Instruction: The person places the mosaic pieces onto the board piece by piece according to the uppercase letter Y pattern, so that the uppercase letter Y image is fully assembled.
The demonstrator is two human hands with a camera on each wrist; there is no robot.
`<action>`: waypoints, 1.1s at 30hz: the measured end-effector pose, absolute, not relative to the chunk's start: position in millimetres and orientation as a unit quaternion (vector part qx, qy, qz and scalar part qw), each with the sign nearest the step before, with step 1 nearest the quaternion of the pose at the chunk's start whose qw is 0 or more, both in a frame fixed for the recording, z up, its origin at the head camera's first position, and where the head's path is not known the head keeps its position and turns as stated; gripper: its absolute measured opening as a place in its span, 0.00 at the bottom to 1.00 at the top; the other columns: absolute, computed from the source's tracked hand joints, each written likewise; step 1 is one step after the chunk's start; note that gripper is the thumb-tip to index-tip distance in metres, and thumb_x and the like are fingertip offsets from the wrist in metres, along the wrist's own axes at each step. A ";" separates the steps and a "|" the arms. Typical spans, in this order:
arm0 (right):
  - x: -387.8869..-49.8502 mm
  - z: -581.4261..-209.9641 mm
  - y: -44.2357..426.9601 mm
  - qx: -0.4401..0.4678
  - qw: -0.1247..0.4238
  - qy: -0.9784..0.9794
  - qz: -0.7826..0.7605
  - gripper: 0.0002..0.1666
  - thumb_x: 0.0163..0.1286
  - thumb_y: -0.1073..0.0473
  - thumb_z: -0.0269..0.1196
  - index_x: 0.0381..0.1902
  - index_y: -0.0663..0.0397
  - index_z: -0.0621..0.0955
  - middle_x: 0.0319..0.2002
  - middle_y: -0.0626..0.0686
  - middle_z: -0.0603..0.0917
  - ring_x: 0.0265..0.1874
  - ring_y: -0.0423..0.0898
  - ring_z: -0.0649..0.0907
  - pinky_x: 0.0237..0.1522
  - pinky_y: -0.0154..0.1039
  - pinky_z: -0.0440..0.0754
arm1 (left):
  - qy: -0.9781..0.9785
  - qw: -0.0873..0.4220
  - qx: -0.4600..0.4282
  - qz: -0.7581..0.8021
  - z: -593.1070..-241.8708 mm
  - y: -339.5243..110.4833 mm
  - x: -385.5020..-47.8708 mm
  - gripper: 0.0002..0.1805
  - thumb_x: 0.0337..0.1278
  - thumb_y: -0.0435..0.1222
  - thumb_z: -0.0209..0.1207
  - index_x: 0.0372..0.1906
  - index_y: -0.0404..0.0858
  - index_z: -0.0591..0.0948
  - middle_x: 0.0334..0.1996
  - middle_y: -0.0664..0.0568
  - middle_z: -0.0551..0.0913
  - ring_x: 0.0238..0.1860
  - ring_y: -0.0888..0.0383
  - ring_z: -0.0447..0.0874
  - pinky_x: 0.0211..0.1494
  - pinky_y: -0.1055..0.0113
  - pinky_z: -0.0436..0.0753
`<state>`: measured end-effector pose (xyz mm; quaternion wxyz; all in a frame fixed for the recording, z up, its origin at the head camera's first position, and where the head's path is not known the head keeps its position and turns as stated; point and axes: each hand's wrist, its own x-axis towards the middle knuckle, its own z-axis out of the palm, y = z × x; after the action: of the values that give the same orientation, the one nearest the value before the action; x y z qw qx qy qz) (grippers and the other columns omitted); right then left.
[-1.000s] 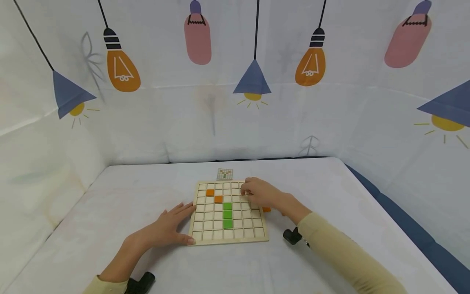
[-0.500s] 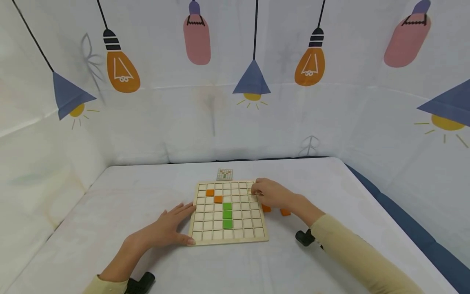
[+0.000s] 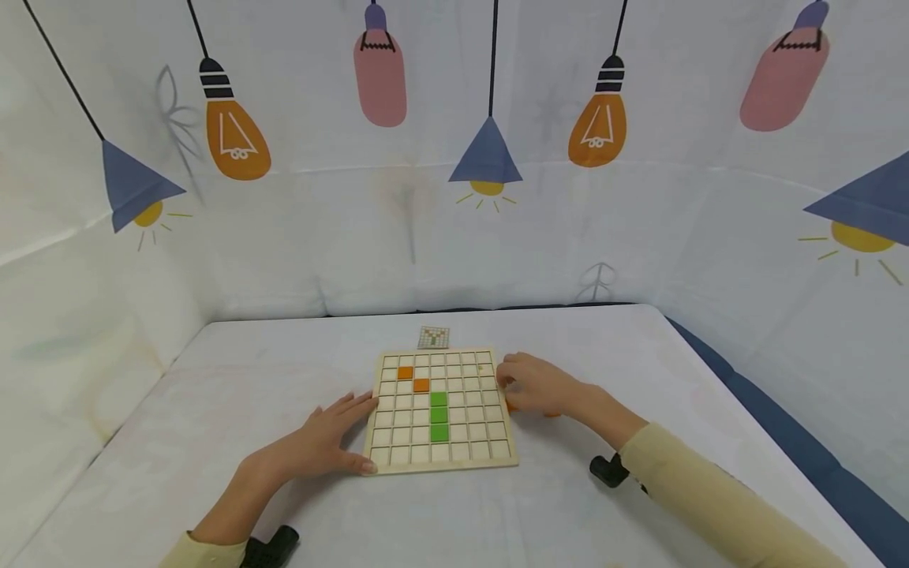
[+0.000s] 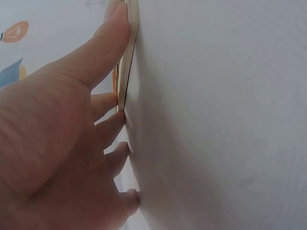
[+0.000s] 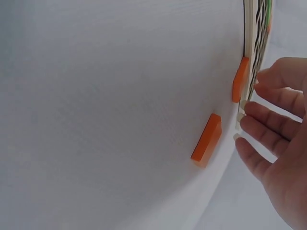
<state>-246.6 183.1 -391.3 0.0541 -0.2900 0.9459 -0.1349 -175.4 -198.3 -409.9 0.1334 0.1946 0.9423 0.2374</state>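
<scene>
A square wooden grid board lies on the white table, with two orange tiles set diagonally and a column of green tiles in its cells. My left hand rests at the board's left edge, fingers spread and thumb on the near corner. Just off the board's right edge is my right hand, its fingers loosely bent and no tile visible between them. In the right wrist view, a loose orange tile lies on the table below the fingers, and another orange tile sits beside the board's edge.
Behind the board lies a small pattern card with a printed grid. A white curtain with lamp prints hangs around the table. Black wrist devices show under both forearms.
My right hand has moved right from over the board's upper right cells to beside its right edge, near the loose orange tiles. The left hand stays in place.
</scene>
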 end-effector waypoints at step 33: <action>-231.4 -401.5 192.0 -0.333 0.013 0.939 -0.078 0.11 0.58 0.64 0.67 0.34 0.41 0.80 0.33 0.40 0.73 0.36 0.39 0.70 0.38 0.33 0.72 | 0.944 0.139 0.188 0.234 -408.0 -197.1 -174.8 0.59 0.40 0.64 0.70 0.78 0.46 0.60 0.79 0.48 0.55 0.81 0.39 0.43 0.75 0.28 0.42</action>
<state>-231.4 192.0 -401.5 0.0133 -0.3334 0.9394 -0.0784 -174.8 -197.1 -408.0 0.1389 0.1883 0.9436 0.2343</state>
